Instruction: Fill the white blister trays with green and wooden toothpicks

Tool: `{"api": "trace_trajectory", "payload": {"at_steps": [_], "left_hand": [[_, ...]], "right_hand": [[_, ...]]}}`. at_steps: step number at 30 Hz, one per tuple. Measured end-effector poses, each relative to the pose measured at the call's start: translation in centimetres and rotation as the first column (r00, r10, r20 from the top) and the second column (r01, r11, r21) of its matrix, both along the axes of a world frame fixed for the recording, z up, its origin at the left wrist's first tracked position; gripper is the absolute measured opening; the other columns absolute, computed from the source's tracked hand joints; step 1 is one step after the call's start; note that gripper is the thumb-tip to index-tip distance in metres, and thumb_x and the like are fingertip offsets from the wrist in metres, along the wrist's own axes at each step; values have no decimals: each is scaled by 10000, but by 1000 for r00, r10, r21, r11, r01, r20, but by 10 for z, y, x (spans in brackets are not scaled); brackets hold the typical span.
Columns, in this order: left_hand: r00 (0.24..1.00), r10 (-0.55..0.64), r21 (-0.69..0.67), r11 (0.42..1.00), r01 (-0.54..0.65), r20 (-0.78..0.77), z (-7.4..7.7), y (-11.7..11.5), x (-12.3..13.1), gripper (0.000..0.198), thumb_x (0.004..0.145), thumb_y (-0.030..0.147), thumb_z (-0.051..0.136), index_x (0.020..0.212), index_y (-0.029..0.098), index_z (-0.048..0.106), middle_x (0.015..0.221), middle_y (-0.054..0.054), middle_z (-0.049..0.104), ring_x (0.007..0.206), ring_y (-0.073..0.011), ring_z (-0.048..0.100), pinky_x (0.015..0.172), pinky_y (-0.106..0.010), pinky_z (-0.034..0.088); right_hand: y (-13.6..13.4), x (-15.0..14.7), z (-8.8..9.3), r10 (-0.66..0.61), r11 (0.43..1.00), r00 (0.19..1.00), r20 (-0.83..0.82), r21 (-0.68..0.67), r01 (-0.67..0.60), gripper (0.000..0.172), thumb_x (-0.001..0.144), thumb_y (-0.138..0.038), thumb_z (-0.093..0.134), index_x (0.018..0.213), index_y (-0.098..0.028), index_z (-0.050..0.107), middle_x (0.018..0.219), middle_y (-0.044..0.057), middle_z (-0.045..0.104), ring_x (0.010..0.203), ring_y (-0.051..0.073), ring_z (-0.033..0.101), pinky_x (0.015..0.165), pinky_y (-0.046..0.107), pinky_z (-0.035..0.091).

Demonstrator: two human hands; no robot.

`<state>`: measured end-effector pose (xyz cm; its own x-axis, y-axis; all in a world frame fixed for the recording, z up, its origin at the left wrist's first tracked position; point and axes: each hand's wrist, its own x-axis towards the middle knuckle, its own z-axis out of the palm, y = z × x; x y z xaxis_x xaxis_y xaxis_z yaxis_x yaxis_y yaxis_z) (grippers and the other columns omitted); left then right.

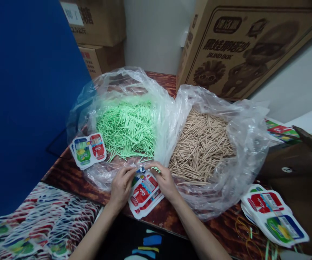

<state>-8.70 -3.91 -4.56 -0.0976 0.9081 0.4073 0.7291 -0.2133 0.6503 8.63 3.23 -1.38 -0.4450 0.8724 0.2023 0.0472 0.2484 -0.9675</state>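
My left hand (121, 186) and my right hand (164, 180) hold a small stack of red-and-white printed packets (144, 195) between them at the near edge of the table. The left fingers curl over the stack's upper left edge. The right fingers pinch its top, with a few green sticks (157, 169) at the fingertips. Just beyond the hands lie two open clear plastic bags: one with a heap of green sticks (127, 128), one with a heap of tan wooden sticks (201, 146).
A packet stack (88, 150) leans on the green bag's left side. More packets (273, 216) and rubber bands (242, 227) lie at right. Many packets (34, 227) are piled lower left. A blue panel (23, 90), cardboard boxes (242, 43) and a brown bag (299, 169) surround the wooden table (172, 216).
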Motion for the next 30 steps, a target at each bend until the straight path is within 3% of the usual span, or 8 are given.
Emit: {"api": "trace_trajectory", "payload": {"at_steps": [5, 17, 30], "left_hand": [[999, 42, 19, 999, -42, 13, 6, 3, 1, 218, 912, 194, 472, 1023, 218, 658, 854, -34, 574, 794, -171, 579, 704, -301, 498], [975, 175, 26, 983, -180, 140, 1, 8, -16, 185, 902, 259, 506, 974, 206, 669, 905, -40, 613, 860, -174, 608, 750, -311, 515], [966, 239, 45, 969, -244, 96, 8, 9, -31, 193, 904, 282, 497, 959, 204, 666, 901, -40, 609, 854, -178, 611, 777, -320, 514]], "right_hand": [[-1, 2, 2, -4, 1000, 1000, 13, 19, 3, 195, 912, -266, 498, 902, -210, 684, 914, 52, 680, 924, 199, 620, 878, 341, 456], [-2, 2, 2, -14, 1000, 1000, 23, 13, 13, 208, 923, -307, 491, 901, -213, 675, 901, 49, 684, 897, 197, 624, 846, 326, 461], [-4, 2, 0, -19, 1000, 999, 35, -18, 20, 229, 930, -353, 488, 892, -212, 663, 898, 43, 675, 901, 195, 624, 849, 301, 447]]}}
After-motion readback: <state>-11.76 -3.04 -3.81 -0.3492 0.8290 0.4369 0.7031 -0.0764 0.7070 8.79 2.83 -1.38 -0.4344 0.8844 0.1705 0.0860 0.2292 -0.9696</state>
